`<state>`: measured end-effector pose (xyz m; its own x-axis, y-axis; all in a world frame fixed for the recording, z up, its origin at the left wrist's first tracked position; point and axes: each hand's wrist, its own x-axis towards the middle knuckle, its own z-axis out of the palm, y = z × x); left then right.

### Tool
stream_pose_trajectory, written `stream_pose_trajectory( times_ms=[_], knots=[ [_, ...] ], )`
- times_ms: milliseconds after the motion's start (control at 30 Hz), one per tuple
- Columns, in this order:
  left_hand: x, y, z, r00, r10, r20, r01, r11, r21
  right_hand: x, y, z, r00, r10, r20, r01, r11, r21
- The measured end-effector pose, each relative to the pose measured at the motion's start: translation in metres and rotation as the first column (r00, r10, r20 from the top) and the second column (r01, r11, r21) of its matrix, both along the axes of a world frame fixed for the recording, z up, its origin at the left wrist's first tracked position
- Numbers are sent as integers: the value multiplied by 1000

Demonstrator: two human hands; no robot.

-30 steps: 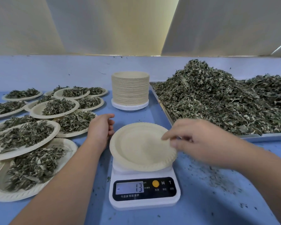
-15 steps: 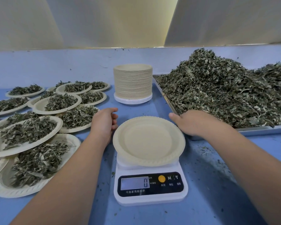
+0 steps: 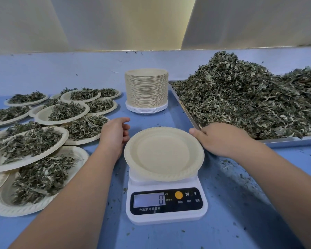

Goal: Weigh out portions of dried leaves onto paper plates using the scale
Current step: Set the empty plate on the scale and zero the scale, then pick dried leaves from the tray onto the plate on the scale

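Empty plate (image 3: 163,153) sits on scale (image 3: 166,203) reading 0; left hand (image 3: 113,135) loosely curled, holding nothing; right hand (image 3: 223,139) by tray (image 3: 285,141) corner, fingers hidden, grip unclear

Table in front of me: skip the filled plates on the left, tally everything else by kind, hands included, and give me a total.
Scale: 1
Empty plate on the scale: 1
Stack of empty plates: 1
Tray of dried leaves: 1
Hands: 2, left hand and right hand
Total: 6
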<state>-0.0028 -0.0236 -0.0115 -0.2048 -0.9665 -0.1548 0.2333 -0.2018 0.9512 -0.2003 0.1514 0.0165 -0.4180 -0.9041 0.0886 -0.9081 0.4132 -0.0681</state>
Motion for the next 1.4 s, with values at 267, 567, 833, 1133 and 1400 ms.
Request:
stream_pose_trajectory(
  times_ms=[267,567,833,1133,1400],
  knots=[
    [0,0,0,1000,5,4,-5,1000,-2,-8,3,-8,999,9,35,-2,983,-185],
    [0,1,1,1000,5,-8,-5,1000,-4,-19,5,0,989,86,119,-38,933,-359],
    [0,0,0,1000,3,1,-3,1000,-14,-33,-5,15,963,20,269,134,831,-540],
    [-1,-1,0,1000,13,5,-13,1000,-6,-34,-16,23,917,51,395,224,754,-617],
    [-1,-4,-2,1000,13,8,-13,1000,-5,23,-24,61,838,340,427,134,630,-765]
  ],
)
